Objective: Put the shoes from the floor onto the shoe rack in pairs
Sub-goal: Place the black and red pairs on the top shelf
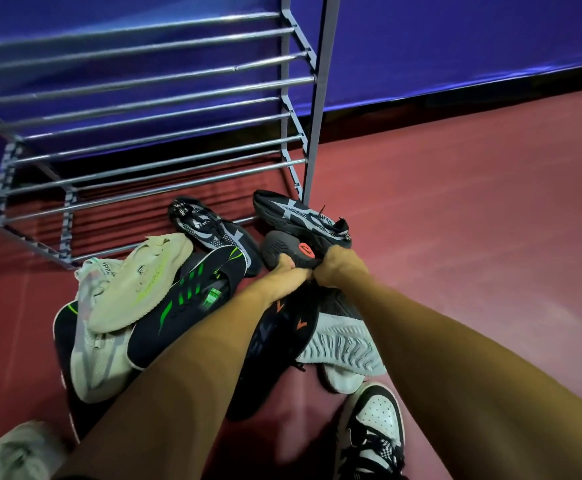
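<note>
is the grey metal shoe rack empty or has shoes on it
Empty on the shelves in view: the grey metal shoe rack shows only bare bars, and the shoes lie heaped on the red floor before it.

Assorted shoes (137, 282) lie piled just before the grey shoe rack (319, 98)

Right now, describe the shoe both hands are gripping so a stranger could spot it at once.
Follow the right post of the metal shoe rack down to the pile on the red floor. Beside the black shoe with grey stripes at its foot, the left hand and right hand grip a dark shoe turned sole up. It alone shows an orange-red oval patch on its sole.
</note>
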